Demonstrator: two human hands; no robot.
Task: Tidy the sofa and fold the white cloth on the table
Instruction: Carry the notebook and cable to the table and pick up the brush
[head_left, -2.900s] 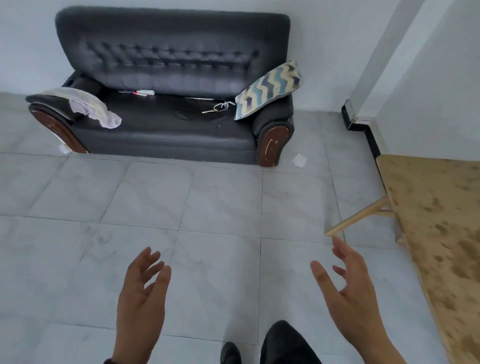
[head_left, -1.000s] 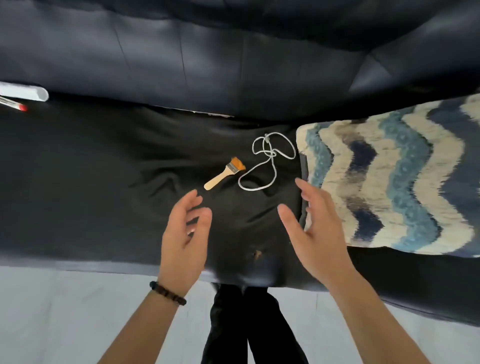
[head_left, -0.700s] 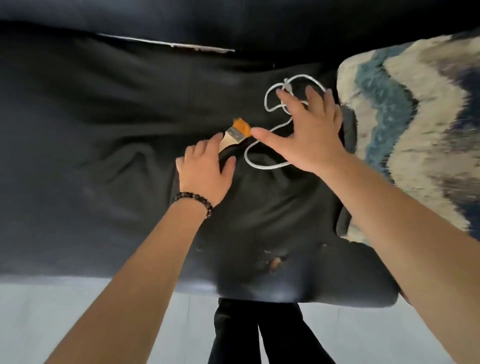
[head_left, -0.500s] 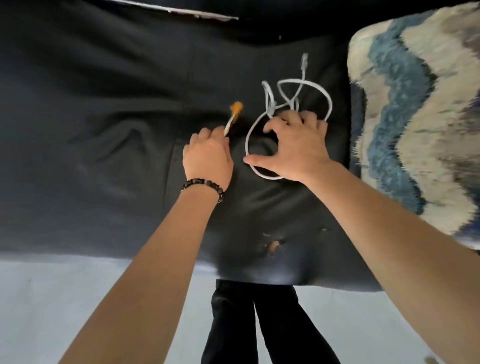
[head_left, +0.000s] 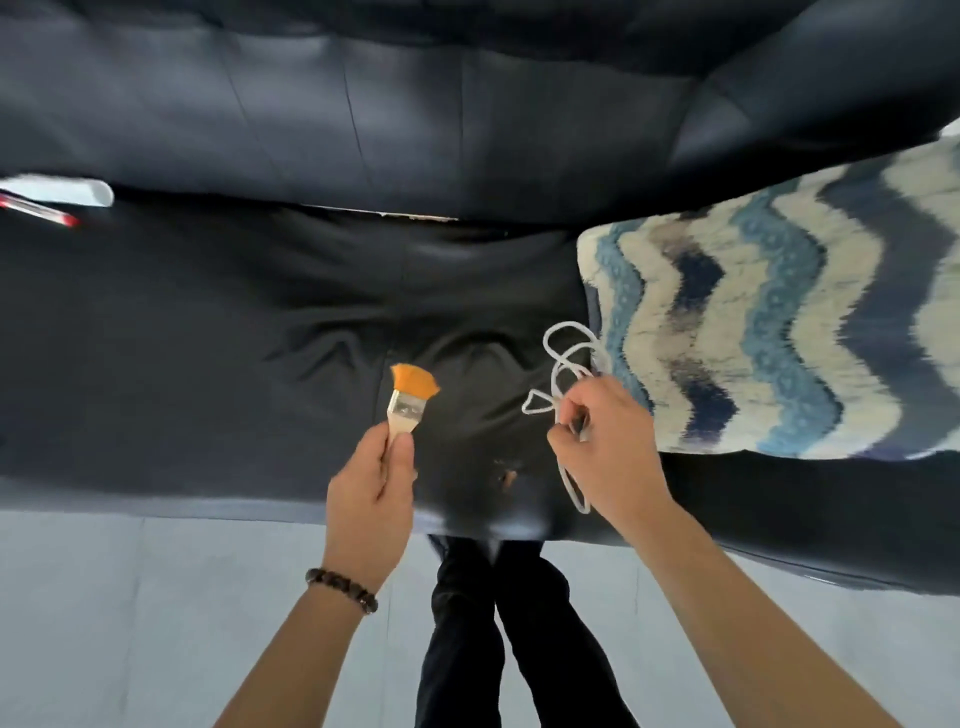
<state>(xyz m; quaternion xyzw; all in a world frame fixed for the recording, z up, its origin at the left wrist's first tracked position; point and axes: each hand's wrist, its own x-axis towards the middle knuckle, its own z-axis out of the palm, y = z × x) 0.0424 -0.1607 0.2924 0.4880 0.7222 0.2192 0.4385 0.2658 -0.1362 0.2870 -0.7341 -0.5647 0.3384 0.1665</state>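
Head view, looking down on the dark sofa. The left hand pinches the pale wooden handle of a small brush between thumb and curled fingers. The brush stands up out of the fist, its metal ferrule and orange bristles pointing toward the seat's rear edge. The right hand has its fingers curled round a thin white cord. Tangled loops rise above the knuckles and one loop hangs below the palm, toward the seat's front edge. Both hands are over the middle of the seat, the right one just beside a chevron-patterned cushion at the seat's right end.

Half a second earlier the brush and cord lay on the seat under the closing hands; now both are held above it. A red-and-white pen and a white tube lie at the seat's rear left. A beaded bracelet circles the left wrist.
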